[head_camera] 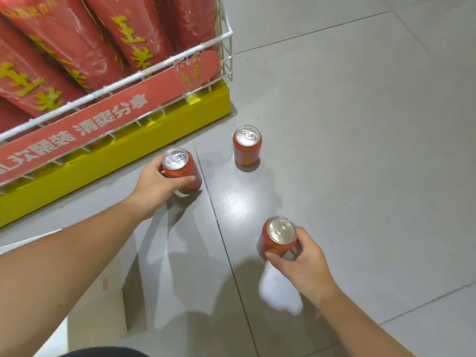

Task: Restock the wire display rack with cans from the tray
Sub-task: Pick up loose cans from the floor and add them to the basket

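Nearest me, the right hand [306, 258] curls thumb and fingers round a red can [277, 239]. Farther on, the left hand [157, 184] grips a second can [183, 171]. Beyond, a third can [247, 148] stands alone on the floor beside the wire rack [226, 37].

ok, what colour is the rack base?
Bright yellow; the rack base shows best in the head view.

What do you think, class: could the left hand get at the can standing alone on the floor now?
Probably not yet: the left hand grips another can. The floor between it and the lone can is bare, so once freed it likely could.
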Demonstrator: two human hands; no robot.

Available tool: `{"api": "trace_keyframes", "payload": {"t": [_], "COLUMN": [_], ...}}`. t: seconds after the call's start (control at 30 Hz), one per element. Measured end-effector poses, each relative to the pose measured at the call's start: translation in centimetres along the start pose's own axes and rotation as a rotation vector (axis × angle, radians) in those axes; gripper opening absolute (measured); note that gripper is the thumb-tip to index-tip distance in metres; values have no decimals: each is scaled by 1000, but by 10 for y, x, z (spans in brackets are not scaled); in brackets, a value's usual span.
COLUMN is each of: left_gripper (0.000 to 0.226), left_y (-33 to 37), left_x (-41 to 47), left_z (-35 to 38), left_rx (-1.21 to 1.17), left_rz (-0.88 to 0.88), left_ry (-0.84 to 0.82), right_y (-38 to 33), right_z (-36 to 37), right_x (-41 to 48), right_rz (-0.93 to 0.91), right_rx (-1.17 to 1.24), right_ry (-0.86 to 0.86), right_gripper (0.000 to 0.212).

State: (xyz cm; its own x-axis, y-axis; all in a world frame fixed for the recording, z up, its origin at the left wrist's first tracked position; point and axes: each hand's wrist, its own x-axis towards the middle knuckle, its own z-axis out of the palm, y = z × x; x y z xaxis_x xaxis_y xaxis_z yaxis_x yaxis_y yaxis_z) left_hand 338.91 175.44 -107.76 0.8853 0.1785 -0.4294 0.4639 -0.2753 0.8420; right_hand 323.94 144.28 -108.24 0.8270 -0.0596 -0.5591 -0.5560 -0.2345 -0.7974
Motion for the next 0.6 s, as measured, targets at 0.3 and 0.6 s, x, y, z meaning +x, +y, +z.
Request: {"api": "trace_keyframes", "payload": {"t": [0.3, 0.6], "left_gripper": [49, 29], "left_y": [77, 264], "left_x": [-24, -106], "left_z": [3, -38], "left_rx": [-142, -191], "left_rz": [-73, 13], "left_ry": [-212, -253], "right_y": [-90, -283], "right_z": [-20, -67], "right_x": [17, -52], "right_rz": [-72, -239], "right_rx": [146, 196], "right_ry": [5, 12], "right_gripper": [27, 22]}}
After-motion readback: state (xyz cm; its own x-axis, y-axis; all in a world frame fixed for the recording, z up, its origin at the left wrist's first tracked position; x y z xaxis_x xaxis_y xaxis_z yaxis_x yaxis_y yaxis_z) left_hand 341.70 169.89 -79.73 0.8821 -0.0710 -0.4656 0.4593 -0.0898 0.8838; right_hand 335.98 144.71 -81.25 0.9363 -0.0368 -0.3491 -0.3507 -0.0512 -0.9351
